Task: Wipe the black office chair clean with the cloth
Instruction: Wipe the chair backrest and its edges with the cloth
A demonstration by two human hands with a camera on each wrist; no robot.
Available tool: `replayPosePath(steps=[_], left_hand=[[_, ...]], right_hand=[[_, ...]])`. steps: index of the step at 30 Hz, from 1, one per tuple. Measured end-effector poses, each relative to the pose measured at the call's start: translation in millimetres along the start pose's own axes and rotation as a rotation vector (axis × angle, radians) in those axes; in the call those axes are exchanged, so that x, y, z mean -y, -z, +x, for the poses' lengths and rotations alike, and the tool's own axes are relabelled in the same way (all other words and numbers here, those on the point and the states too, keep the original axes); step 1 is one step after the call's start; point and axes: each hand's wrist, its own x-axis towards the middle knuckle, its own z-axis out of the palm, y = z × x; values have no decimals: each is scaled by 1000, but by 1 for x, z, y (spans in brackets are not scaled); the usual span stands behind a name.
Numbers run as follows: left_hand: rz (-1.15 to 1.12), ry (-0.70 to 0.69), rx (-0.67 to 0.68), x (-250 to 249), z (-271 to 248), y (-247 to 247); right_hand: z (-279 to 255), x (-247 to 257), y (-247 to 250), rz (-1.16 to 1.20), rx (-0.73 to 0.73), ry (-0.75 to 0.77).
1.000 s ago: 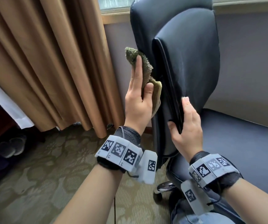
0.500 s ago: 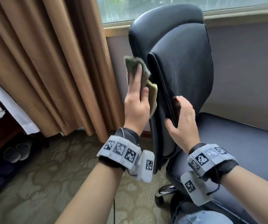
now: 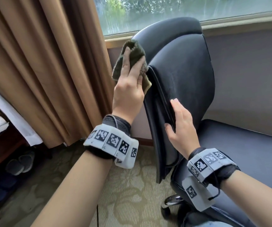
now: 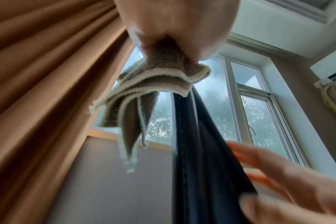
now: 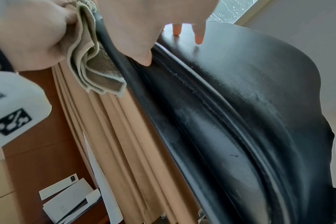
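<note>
Nearest to me, the white bands (image 3: 112, 143) on both wrists carry black-and-white square code markers, no readable words on them. In the right wrist view some white leaflets (image 5: 67, 201) lie on a wooden surface, their print too small to read.

My right hand (image 3: 182, 126) is on the black office chair (image 3: 186, 82), low on the backrest's side edge: fingers straight and flat on the front padding, thumb hooked round the edge seam behind, so I'm steadying it with a loose, mostly flat hold.

Higher up, my left hand (image 3: 128, 89) grips the cloth (image 3: 132, 63), a folded olive-green towel with pale hems. My fingers lie over its outer face, and the left wrist view shows it bunched tight in my palm, loose corners hanging down. The cloth touches the backrest's side edge, about shoulder height on the chair.

The backrest stands upright with its long axis vertical, leaning a little back, its front facing my right and its seat (image 3: 250, 153) stretching off that way.

Beyond, a brown curtain (image 3: 41, 63) hangs left, and a window (image 3: 181, 7) with blurred green trees sits behind.
</note>
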Motion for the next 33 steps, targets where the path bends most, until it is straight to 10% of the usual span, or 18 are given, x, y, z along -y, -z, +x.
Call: replayPosePath(steps=[5,17,33], left_hand=[[-42,-15,113,1,-37,-4],[-324,288,27,5,56,6],[-154,234,-29,-12,-82,-44]], right_hand=[[-1,-2,2,-2,10,8],[-2,-5,3,35,42,-14],[-4,-21,26,176,225,-29]])
